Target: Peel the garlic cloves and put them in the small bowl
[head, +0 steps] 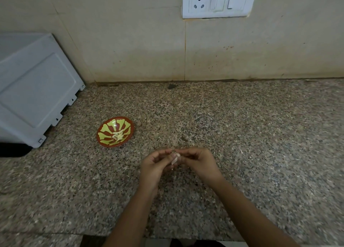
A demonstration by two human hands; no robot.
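On the speckled granite countertop (pixel 260 135), backed by a beige tiled wall (pixel 130 41), a grey appliance (pixel 33 90) is sitting at the far left, and a white socket-and-switch plate (pixel 217 1) is sitting high on that wall. The left hand (pixel 154 166) and right hand (pixel 199 164) are meeting over the counter's near middle, fingers curled. The small bowl (pixel 132 127), red with yellow-green streaks, is standing well to their left, holding several peeled cloves (pixel 117 136). Both hands are pinching one pale garlic clove (pixel 175 158) between their fingertips.
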